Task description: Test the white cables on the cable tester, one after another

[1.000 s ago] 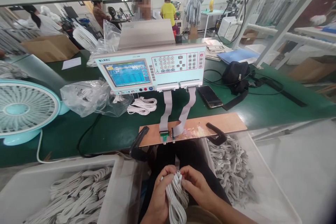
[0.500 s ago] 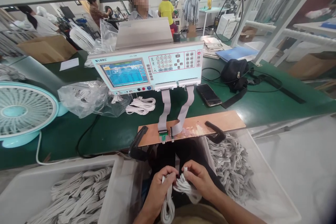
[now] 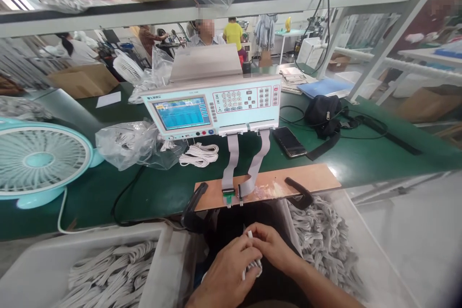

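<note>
My left hand (image 3: 231,267) is closed over a coiled white cable (image 3: 254,265), low in front of my lap. Only a few loops show between its thumb and fingers, and the palm side is hidden. My right hand (image 3: 271,246) sits close against it, fingers bent in a pinch at the white connector (image 3: 250,234) of a cable, which points up. Beyond both hands, two small test sockets (image 3: 228,198) stick out at the front edge of a wooden board (image 3: 306,174). Grey ribbon cables (image 3: 233,156) run from there to a bench tester (image 3: 212,106) with a lit screen.
Bins of bundled cables stand left (image 3: 115,274) and right (image 3: 325,240). Black clamps (image 3: 195,207) hold the board. On the green bench are a fan (image 3: 39,159), a plastic bag (image 3: 126,144), a white cable coil (image 3: 198,154), a phone (image 3: 289,142) and a black pouch (image 3: 323,111). Several people are behind.
My left hand has turned over and moved right, up against my right hand. The long hanging loops seen before are now mostly covered. The view has tilted up slightly.
</note>
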{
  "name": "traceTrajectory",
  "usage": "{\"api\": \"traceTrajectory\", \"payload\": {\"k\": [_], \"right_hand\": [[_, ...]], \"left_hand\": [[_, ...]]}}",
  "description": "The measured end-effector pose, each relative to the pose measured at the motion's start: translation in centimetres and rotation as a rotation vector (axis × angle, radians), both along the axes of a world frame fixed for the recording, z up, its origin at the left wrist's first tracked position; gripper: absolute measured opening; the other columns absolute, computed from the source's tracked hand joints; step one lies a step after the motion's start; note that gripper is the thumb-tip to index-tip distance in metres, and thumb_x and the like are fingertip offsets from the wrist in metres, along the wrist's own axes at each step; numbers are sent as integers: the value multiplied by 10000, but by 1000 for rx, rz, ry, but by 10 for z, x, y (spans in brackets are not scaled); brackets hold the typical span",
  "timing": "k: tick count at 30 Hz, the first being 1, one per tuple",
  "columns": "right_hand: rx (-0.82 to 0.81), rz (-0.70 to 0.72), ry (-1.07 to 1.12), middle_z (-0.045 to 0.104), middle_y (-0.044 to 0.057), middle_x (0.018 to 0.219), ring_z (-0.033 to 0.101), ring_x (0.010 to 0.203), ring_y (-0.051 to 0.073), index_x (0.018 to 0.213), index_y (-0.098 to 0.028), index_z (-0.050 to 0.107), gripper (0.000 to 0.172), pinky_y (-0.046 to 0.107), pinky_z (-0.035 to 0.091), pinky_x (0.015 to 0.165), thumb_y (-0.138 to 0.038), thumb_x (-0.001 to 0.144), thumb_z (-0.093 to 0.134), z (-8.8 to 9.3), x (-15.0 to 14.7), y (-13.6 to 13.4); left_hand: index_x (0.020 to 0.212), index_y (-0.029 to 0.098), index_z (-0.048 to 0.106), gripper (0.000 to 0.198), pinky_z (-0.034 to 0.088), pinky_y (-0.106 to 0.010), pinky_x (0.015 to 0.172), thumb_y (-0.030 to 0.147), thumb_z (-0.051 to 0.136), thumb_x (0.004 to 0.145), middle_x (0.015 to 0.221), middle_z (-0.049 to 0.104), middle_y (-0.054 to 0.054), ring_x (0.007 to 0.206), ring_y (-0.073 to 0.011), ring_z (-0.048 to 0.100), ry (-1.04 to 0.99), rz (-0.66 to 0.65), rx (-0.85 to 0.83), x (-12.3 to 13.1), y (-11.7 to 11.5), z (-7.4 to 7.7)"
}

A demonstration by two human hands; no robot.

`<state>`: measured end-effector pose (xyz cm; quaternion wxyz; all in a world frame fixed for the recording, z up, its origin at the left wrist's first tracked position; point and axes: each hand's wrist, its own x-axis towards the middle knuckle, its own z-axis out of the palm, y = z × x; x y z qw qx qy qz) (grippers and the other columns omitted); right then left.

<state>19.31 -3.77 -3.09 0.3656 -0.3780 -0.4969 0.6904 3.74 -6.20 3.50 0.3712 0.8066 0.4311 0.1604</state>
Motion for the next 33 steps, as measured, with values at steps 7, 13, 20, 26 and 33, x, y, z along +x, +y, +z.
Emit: {"api": "traceTrajectory", "payload": {"k": [7,13,20,26,33], "right_hand": [[118,-88,-103,508,-15,640,448,600,111,720,-140,578,175,217,359,560,-304,780,588,6,-3,7],[240,-221,-158,549,2,682,482,626,125,781,-152,619,221,220,384,570,-354,812,535,9,-15,25],[43,-305,-77,487,-23,524,419,480,99,587,-142,544,316,217,335,466,-413,740,601,2,-30,37],[-18,-333,-41,464,-34,516,403,468,94,595,-143,546,299,215,320,454,-407,711,625,10,-35,37],[-54,-350,-35,479,-31,525,392,480,92,592,-139,564,292,219,314,476,-402,694,639,19,-36,36]], "left_hand": [[740,195,602,192,401,-231,698,50,500,668,832,563,-8,764,-132,534,-61,72,-75,-6,7,-7],[726,162,544,165,287,-164,354,313,603,695,495,501,37,375,-68,425,-667,608,-829,-5,30,-35],[693,144,582,305,264,-137,324,387,727,579,467,510,52,358,-54,434,-956,857,-871,0,32,-51],[724,144,586,272,281,-145,354,372,699,630,469,497,56,376,-48,409,-935,845,-760,0,31,-58],[712,143,565,271,295,-177,393,408,620,702,474,474,51,393,-64,383,-721,742,-530,-8,34,-56]]}}
